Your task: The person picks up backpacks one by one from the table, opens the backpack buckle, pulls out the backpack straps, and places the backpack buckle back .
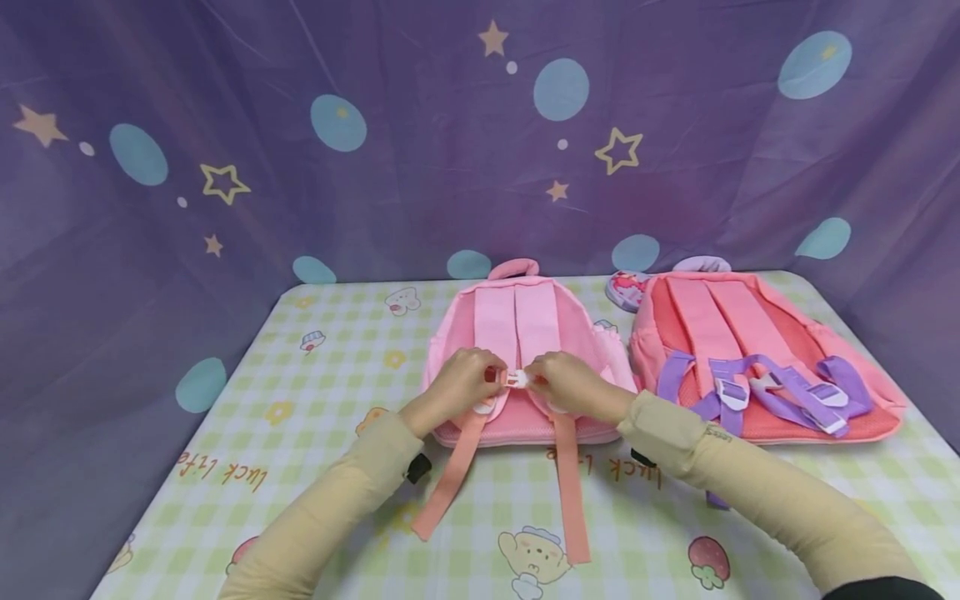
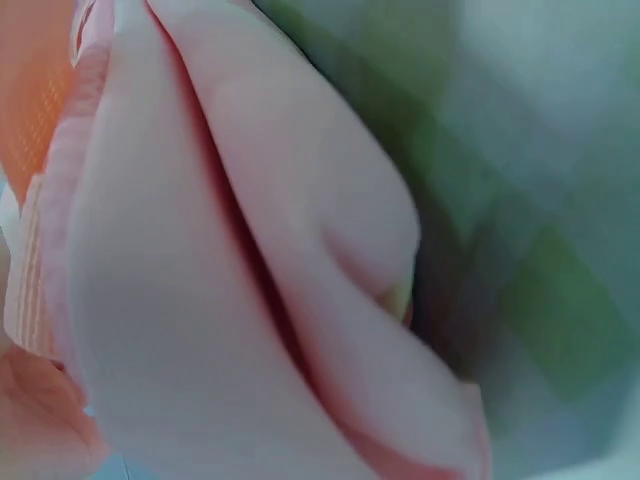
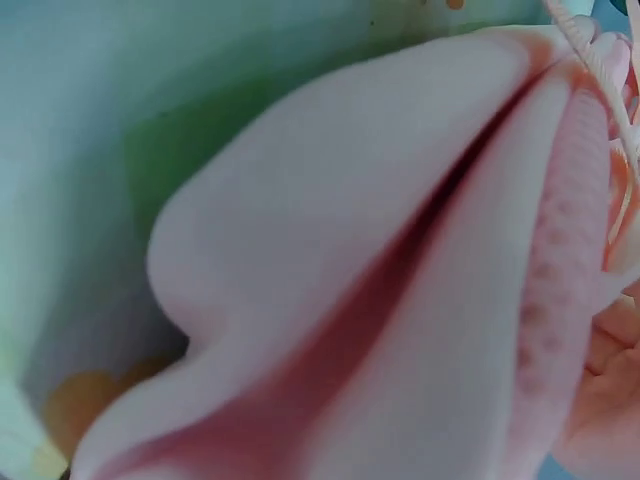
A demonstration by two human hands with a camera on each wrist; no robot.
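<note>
A light pink backpack [image 1: 455, 333] lies on the table with its straps facing up. Over its lower middle, my left hand [image 1: 463, 379] pinches one end of a small white and orange buckle [image 1: 515, 379]. The other end of that buckle is pinched by my right hand [image 1: 572, 385], and the fingertips of both hands are close together. Two orange webbing straps [image 1: 572, 492] trail from the backpack toward the front. Both wrist views are mostly filled by the backpack's pale pink side [image 2: 180, 260], with part of each hand at the edge.
To the right lies a coral backpack [image 1: 675, 317] with purple webbing straps [image 1: 798, 392] and white buckles, beside the pink one. A small printed pouch or charm [image 1: 627, 289] sits behind it. A green checked cloth [image 1: 330, 367] covers the table; a purple curtain [image 1: 420, 192] hangs behind.
</note>
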